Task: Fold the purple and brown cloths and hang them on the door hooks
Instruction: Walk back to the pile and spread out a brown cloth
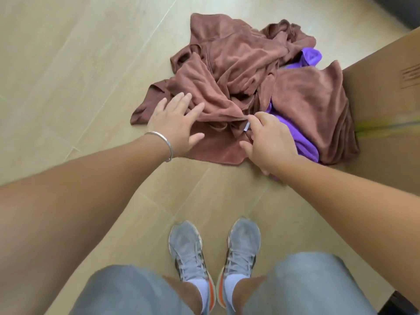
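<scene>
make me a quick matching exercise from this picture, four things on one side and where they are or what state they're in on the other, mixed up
Things:
1. left hand
2. right hand
3. purple cloth
4. cardboard box

States or places:
A. mostly buried under the brown cloths
B. fingers spread, flat on brown cloth
C. stands at the right edge of the pile
D. pinches a brown cloth by its white tag

Pairs: 1-B, 2-D, 3-A, 4-C
</scene>
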### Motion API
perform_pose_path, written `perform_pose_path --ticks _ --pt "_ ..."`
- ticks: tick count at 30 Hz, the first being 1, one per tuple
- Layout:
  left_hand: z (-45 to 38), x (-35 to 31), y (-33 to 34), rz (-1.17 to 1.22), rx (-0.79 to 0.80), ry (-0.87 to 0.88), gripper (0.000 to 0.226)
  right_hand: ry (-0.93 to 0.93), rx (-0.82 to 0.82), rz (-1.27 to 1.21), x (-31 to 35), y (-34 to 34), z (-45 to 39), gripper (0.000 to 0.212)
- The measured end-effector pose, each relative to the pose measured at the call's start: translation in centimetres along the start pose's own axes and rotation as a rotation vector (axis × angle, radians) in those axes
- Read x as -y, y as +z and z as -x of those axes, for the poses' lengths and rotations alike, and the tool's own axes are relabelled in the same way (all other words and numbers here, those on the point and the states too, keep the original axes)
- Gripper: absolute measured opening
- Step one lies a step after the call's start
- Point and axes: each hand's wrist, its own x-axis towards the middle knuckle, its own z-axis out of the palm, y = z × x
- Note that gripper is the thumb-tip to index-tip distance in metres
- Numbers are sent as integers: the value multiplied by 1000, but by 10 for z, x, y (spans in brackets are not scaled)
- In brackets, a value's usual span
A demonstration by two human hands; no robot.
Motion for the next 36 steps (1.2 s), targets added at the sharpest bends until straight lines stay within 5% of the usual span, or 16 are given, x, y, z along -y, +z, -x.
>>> perform_pose_path --ticks 6,9,14,19,36 --pt "-83 20 46 -230 -25 234 83 -205 -95 252 -20 44 -89 51" --pt "-112 28 57 -273 -43 193 66 -348 -148 313 -36 42 -112 26" --pt "-108 41 25 -106 -98 97 41 -354 -230 189 -36 -10 -117 25" --pt "-51 72 -52 94 -135 -150 42 -252 -352 -87 14 -95 -82 24" --pt "256 261 -332 80 -248 -703 45 -578 -418 -66 317 -395 -21 17"
